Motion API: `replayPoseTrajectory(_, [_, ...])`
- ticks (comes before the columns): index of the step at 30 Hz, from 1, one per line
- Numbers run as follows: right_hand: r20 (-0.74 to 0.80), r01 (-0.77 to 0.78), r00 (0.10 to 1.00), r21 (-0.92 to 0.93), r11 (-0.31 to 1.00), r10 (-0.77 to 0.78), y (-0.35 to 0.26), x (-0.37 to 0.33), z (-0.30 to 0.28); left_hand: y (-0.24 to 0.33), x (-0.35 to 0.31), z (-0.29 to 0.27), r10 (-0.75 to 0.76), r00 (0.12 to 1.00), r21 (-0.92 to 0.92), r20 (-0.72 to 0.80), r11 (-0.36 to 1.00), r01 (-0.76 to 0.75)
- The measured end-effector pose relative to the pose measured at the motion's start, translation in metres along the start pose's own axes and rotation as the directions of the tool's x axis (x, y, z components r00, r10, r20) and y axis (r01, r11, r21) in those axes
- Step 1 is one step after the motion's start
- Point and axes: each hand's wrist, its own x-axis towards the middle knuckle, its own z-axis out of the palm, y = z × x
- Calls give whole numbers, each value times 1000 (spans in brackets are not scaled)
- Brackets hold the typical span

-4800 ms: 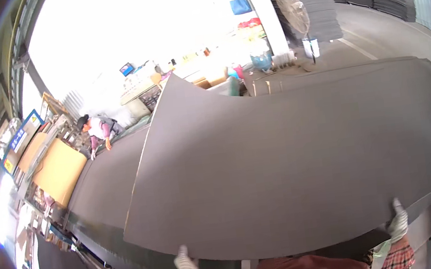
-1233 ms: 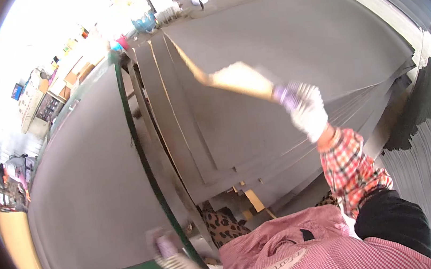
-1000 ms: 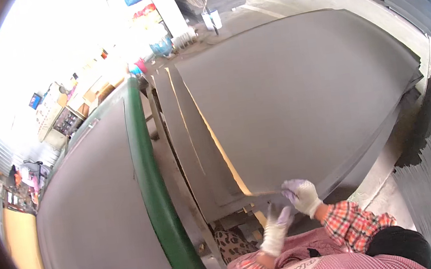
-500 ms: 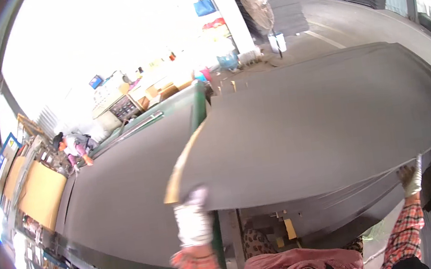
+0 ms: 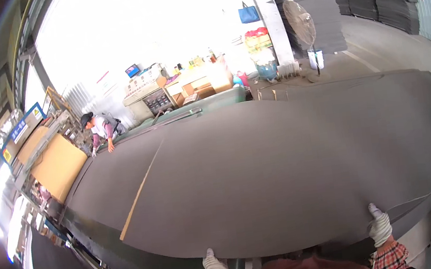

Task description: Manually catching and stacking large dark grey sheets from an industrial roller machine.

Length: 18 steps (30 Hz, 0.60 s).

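Observation:
A large dark grey sheet [image 5: 264, 177] with a tan strip along its left edge spreads across the middle of the view. Its left part lies over another dark sheet [image 5: 123, 170] on a long green-edged machine bed. My left hand [image 5: 215, 266], in a white glove, grips the near edge with the thumb on top and the fingers hidden underneath. Farther right, my right hand [image 5: 380, 226], also in a whitish glove, pinches the same edge, thumb on top. The sheet bulges gently between the hands and toward the right.
At the far left a co-worker [image 5: 103, 129] leans over the bed's end, near a tan-panelled machine [image 5: 59, 163]. A pedestal fan [image 5: 301, 24] stands behind, before tall stacks of grey sheets [image 5: 313, 9]. A cluttered desk [image 5: 196, 86] is at the back, beside a pillar [image 5: 269, 15].
The sheet has moved left, its tan edge now farther over the bed. Both hands are nearer my body, and the right hand has come inward along the edge. The view has shifted too.

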Motion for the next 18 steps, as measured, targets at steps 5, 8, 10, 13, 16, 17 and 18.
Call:
replayPoseTrajectory(5, [61, -205, 979, 200, 958, 197, 22, 16, 14, 5, 45, -17, -102, 988, 2, -115, 995, 103])
replayPoseTrajectory(8, [-36, -214, 968, 387, 897, 247, 14, 33, -4, 15, 60, -10, -87, 990, -39, -113, 996, 83])
replayPoseTrajectory(10, [-174, -136, 955, 458, 879, 238, 12, 58, -23, 22, 70, 2, -73, 992, -57, -100, 996, 68])
replayPoseTrajectory(13, [-70, -153, 979, 375, 914, 193, 20, 80, -40, 24, 101, 16, -98, 992, -35, -82, 995, 96])
replayPoseTrajectory(16, [-121, -104, 985, 181, 978, 127, 12, 82, -25, 17, 132, 19, -94, 973, 12, -210, 995, 99])
replayPoseTrajectory(17, [-138, -44, 989, 43, 998, 50, 7, 82, -17, 10, 143, 13, -66, 977, 23, -204, 997, 73])
replayPoseTrajectory(18, [-142, -42, 989, 42, 998, 48, 5, 84, -6, 5, 149, 11, -43, 980, 42, -193, 998, 52])
